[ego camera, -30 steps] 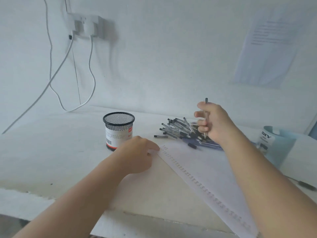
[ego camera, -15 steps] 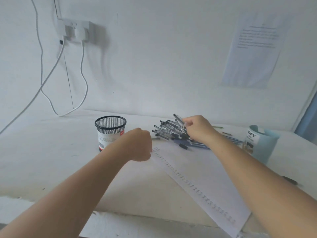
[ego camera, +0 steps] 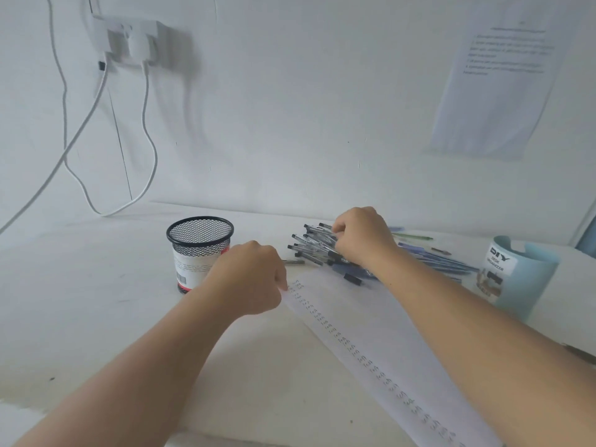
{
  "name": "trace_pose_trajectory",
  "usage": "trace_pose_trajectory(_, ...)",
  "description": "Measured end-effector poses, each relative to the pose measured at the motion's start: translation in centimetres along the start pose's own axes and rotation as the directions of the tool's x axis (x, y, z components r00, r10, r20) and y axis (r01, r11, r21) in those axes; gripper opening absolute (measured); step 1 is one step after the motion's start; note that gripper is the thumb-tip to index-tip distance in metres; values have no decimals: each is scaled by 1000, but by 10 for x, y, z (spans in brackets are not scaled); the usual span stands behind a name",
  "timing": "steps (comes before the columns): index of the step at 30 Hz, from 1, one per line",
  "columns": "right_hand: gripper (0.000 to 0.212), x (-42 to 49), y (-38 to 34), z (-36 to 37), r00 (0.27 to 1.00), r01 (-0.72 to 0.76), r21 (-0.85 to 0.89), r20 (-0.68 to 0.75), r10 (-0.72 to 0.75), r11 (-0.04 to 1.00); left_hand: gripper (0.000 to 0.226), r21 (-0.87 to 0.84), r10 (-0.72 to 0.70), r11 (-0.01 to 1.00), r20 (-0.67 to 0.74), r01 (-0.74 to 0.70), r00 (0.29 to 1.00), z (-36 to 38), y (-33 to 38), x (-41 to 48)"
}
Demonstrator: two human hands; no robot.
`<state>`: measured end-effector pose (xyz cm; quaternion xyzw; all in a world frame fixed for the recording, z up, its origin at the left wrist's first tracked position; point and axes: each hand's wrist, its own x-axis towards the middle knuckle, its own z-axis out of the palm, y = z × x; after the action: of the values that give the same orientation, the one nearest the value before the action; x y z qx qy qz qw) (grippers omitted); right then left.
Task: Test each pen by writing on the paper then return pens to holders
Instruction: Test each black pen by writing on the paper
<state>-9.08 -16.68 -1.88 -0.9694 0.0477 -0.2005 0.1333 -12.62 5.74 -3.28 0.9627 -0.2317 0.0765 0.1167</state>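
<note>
now pens (ego camera: 313,249) amid right fingers (ego camera: 341,226)

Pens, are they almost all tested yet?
Probably not. Done: a long column of scribbles runs down the paper. In hand: the right hand grips pens in the pile while the left hand holds the paper's corner. Left: the pile is big, and no pens stick out of the mesh holder.

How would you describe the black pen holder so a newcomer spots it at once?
On the white table, below the wall socket and its hanging cables, the black pen holder stands just beyond the left hand. It is round wire mesh with a white barcode label round its lower part, unlike the solid light blue holder at the right.
</note>
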Motion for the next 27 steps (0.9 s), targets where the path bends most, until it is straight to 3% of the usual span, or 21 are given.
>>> trace_pose_trajectory(8,23,1,13,12,997,47,35,-69,-45,998,47,-6,-9,1000,10,9,1000,0,0,2)
trace_pose_trajectory(13,99,-7,9,7,962,-59,-117,260,88,991,46,-5,-16,1000,7,16,1000,-3,3,-1)
trace_pose_trajectory(15,114,-8,8,11,933,-59,-149,344,108,987,46,0,-16,1000,9,16,1000,-4,3,-2)
trace_pose_trajectory(20,120,10,1,9,918,4,-313,378,121,950,45,7,-3,1000,3,3,1000,-3,2,-1)
trace_pose_trajectory(23,123,22,-3,6,899,18,-326,419,128,945,45,0,3,1000,2,-3,1000,-3,2,-1)
trace_pose_trajectory(27,105,30,-7,7,889,16,-296,442,122,955,45,-10,3,1000,3,-3,1000,-1,-1,0)
